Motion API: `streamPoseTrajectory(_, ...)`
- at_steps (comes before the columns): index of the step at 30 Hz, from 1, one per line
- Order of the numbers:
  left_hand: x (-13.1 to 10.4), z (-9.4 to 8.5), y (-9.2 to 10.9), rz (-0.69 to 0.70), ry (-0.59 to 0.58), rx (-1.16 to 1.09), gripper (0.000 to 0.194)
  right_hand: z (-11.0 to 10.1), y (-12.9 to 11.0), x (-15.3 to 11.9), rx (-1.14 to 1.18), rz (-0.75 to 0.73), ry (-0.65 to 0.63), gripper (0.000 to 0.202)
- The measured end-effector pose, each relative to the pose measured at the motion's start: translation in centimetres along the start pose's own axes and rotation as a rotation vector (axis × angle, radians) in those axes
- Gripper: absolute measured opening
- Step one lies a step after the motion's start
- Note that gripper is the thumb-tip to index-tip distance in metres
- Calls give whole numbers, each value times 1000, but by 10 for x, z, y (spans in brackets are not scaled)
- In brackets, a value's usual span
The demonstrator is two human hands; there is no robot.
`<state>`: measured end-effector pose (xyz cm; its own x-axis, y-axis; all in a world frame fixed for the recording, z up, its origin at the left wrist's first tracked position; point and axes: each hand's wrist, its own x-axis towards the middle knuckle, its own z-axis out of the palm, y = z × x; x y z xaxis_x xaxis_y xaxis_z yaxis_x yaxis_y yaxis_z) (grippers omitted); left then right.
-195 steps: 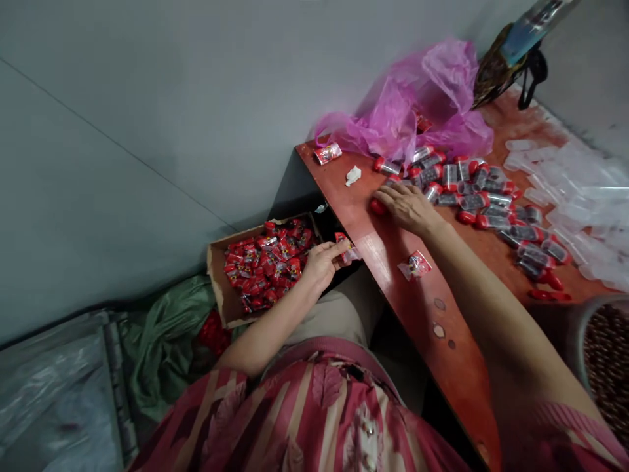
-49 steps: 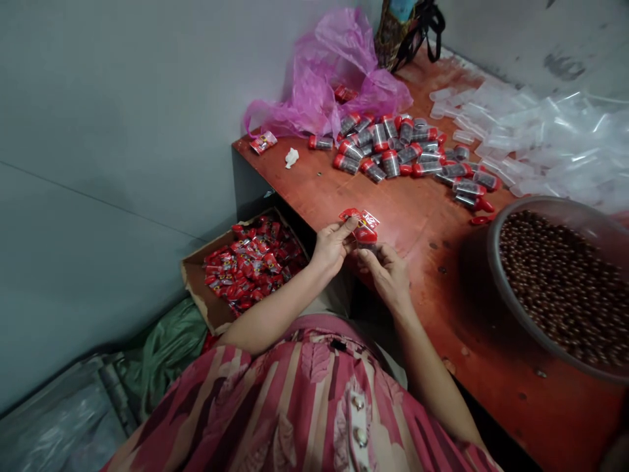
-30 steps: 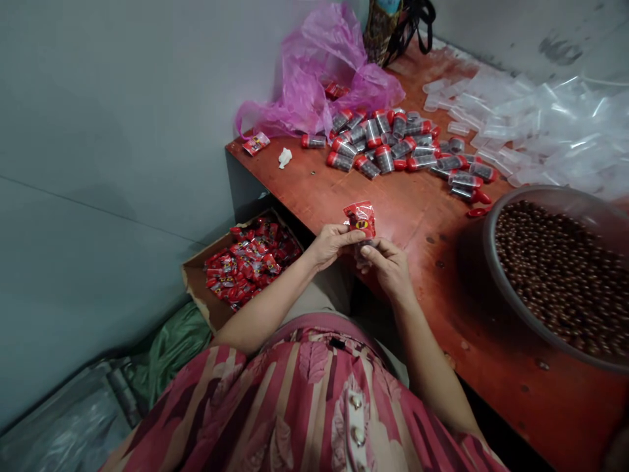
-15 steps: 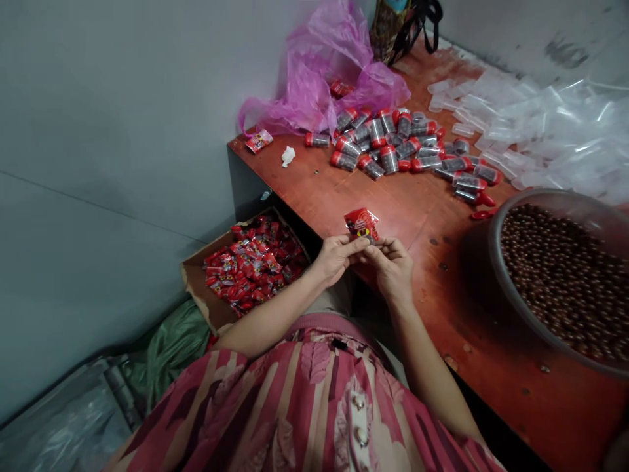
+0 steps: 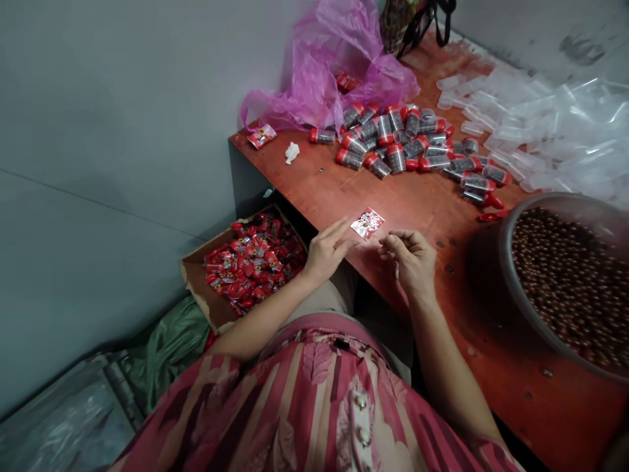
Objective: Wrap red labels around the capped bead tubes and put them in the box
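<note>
A small red and white packet [image 5: 367, 223] lies on the red-brown table [image 5: 314, 177] near its edge. Just left of it my left hand [image 5: 328, 252] is open, fingers spread and slightly blurred, holding nothing. To the right of the packet, my right hand [image 5: 411, 259] is closed, with thumb and forefinger pinched; anything between them is too small to make out. Several small clear tubes with red caps [image 5: 396, 157], filled with something dark, lie in a pile beyond the packet.
At the right stands a large tub [image 5: 508, 262] of brown balls. Clear empty tubes [image 5: 555, 124] are heaped behind it. A pink plastic bag [image 5: 314, 85] is at the back. Below the table's left edge, a cardboard box [image 5: 196, 272] holds red packets [image 5: 255, 262].
Both hands have let go of the red packet and moved apart. It now rests on the table with another side showing. My left hand has opened. The view has shifted slightly.
</note>
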<state>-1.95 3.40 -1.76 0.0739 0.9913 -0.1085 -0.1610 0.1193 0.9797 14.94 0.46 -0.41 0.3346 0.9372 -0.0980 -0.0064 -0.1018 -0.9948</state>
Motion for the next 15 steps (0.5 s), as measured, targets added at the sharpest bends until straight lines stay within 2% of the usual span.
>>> streamPoseTrajectory(3, 31, 17, -6, 195, -95, 306, 32, -1, 1, -1, 7, 25, -7, 21)
streamPoseTrajectory(6, 48, 27, -15, 257, -99, 441, 23, -2, 2, -1, -13, 54, -20, 20)
streamPoseTrajectory(11, 49, 33, -13, 153, -10, 323, 20, -4, 8, 8, -51, 40, -30, 24)
streamPoseTrajectory(15, 40, 38, -3, 98, 32, 197, 22, 3, 12, 23, -35, -30, 35, 37)
